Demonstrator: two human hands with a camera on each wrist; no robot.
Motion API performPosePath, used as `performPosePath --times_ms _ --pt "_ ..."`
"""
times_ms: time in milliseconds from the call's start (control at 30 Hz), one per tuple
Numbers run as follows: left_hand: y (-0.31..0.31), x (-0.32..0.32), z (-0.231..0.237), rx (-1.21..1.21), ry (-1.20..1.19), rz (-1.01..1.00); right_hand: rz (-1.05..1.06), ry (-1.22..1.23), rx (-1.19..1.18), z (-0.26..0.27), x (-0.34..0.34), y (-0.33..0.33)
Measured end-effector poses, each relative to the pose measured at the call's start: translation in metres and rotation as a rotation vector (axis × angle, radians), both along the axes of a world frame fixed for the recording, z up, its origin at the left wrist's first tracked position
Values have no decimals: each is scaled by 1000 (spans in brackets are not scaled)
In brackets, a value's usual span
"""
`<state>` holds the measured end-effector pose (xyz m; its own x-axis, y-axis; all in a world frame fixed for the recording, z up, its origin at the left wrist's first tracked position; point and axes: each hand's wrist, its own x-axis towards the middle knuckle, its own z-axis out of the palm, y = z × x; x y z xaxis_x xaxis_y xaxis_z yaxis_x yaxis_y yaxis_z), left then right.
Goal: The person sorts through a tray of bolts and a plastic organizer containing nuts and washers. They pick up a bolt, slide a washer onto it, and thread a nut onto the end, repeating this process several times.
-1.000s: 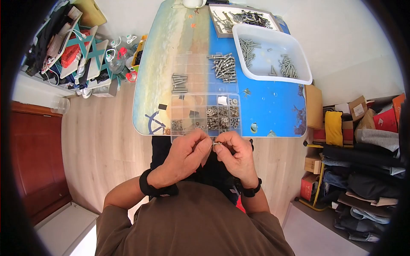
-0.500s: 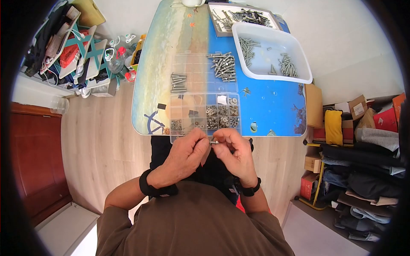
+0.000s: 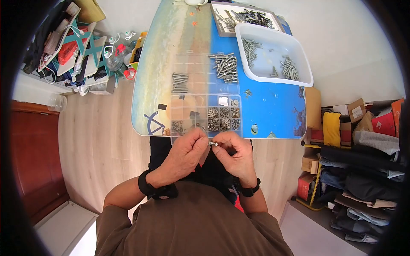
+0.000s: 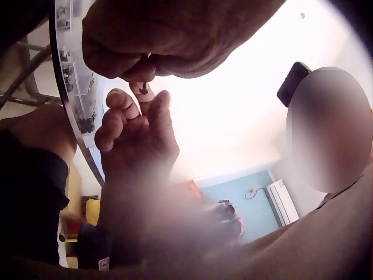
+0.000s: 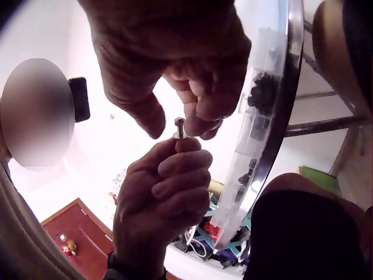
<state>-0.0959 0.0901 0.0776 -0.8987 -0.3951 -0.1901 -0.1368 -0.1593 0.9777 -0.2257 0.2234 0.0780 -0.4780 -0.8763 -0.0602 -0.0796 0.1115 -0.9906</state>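
Observation:
Over the near edge of the table, my left hand pinches a small metal bolt between thumb and fingertips. The bolt's hex end points out of the grip, and a flat washer-like ring shows at the fingertips in the right wrist view. My right hand is held close around that end. Its thumb and fingers are bent but stand apart on either side of the bolt. Just beyond both hands lies a clear compartment box with nuts and washers, its lid folded back.
Several bolts lie heaped on the lid, with a smaller row of bolts at its left. A white plastic bin of screws stands at the back right, before a tray of fasteners. Folded clothes are stacked at the right.
The right hand's thumb and fingertips have parted from the bolt, and more of its end now shows. The left hand keeps its pinch, almost in the same place.

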Motion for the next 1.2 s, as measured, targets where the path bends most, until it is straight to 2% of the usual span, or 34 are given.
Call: performPosePath --times_ms 33,167,233,367,433,567,633,733,767,833,867,933,1033,1167,1200 --pt "0 -1 -1 -6 10 6 -30 20 -50 1 0 -1" --pt "-5 -3 4 48 -58 -1 21 -67 -5 -3 -6 0" --pt "-4 -4 2 -55 -18 18 87 148 37 -9 -9 1" --pt "-7 -6 1 -69 -27 6 -25 129 -40 1 -5 -2" --pt "-9 -9 8 -102 -58 20 25 45 -10 4 -9 -3" --pt "-12 -14 8 -64 -102 -19 100 123 56 -3 -15 -2" --pt "-11 -16 1 -102 -70 -12 -43 101 -3 2 -11 -3" --pt "-12 -21 0 -100 -68 -17 -66 197 -93 2 -16 -7" --pt "-12 -23 0 -98 -72 -21 -69 194 -90 4 -17 -8" --pt "-13 -28 4 -3 -96 3 -94 -61 -49 9 -18 -10" --pt "-13 -30 5 -1 -101 1 -95 -65 -47 3 -22 -8" --pt "-14 -35 5 -60 -78 1 58 115 35 -11 -32 -4" --pt "-14 -38 1 -69 -84 -20 -11 228 -46 -9 -34 -6" --pt "-16 -44 2 -89 -103 -48 -92 266 -67 5 -36 -8" --pt "-17 -46 5 -64 -115 -50 -84 152 -9 10 -38 -7"
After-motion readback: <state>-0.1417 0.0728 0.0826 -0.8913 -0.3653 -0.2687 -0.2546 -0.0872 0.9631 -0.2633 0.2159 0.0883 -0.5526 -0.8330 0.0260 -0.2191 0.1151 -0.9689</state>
